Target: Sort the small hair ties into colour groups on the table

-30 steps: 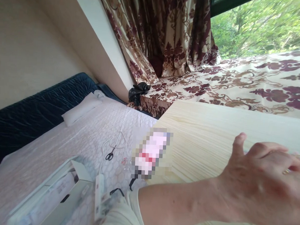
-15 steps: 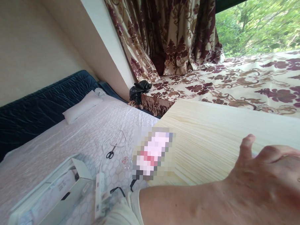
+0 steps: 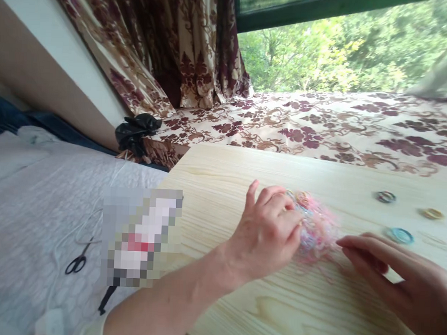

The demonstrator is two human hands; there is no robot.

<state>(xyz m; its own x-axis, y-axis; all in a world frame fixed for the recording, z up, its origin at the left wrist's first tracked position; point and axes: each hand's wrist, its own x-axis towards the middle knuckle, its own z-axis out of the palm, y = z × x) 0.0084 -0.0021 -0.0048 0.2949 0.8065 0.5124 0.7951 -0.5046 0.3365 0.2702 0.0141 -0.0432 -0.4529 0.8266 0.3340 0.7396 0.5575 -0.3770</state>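
A tangled pile of small pink, blue and pale elastic bands (image 3: 315,228) lies on the light wooden table. My left hand (image 3: 268,228) is at the pile's left edge, fingers curled against the bands and the little finger raised. To the right of the pile is my right hand (image 3: 392,273), its fingertips pressed together close to the loose strands; what they hold, if anything, is hidden. Beyond it lie small sorted bunches of bands: a dark one (image 3: 385,196), a yellow one (image 3: 432,213) and a light blue one (image 3: 401,235).
A pixelated phone-like object (image 3: 146,238) rests at the table's left edge, with a black cable below it. Scissors (image 3: 76,264) and a white cord are on the bed (image 3: 18,193). A black bag (image 3: 136,131) sits beside the floral-covered window ledge (image 3: 270,122).
The view has swung right, bringing the pile, the sorted bunches and my right hand into sight. My left hand's fingers, spread before, are now curled at the pile.
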